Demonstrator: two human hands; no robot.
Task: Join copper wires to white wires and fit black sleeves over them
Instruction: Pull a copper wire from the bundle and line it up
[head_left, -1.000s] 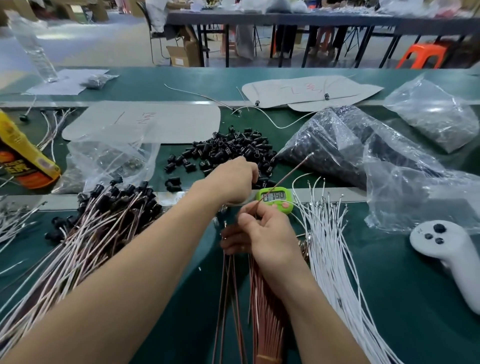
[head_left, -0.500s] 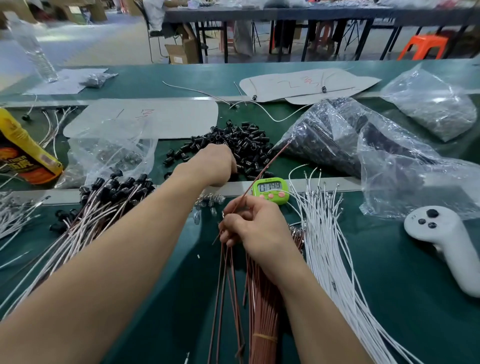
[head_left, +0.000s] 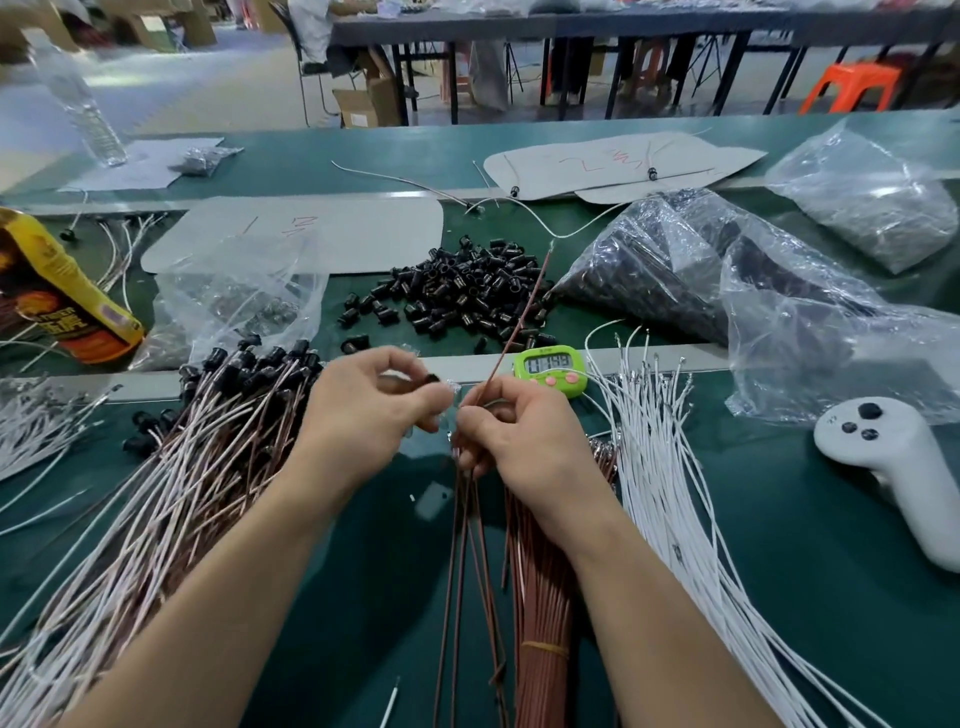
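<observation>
Though the tied copper bundle (head_left: 540, 587) nr centre and white wires (head_left: 670, 499) nr right are unused, a big joined, sleeved pile (head_left: 197, 483) lies nr left: maybe half done. Just beyond, hands close tog.: R hand (head_left: 519, 436) grips one copper wire (head_left: 519, 322), tip slanting far; L hand (head_left: 363, 421) pinches what looks like a black sleeve (head_left: 430, 379). Loose sleeves (head_left: 467, 291) farther; green bench (head_left: 779, 545); far, workshop tables (head_left: 623, 26), orange stool (head_left: 852, 85).

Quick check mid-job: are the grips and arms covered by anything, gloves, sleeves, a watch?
No. The left grip and right grip are bare hands: no gloves, no rings that show, no watch or band at either wrist. The left forearm and right forearm are bare too, no sleeve in view.
</observation>
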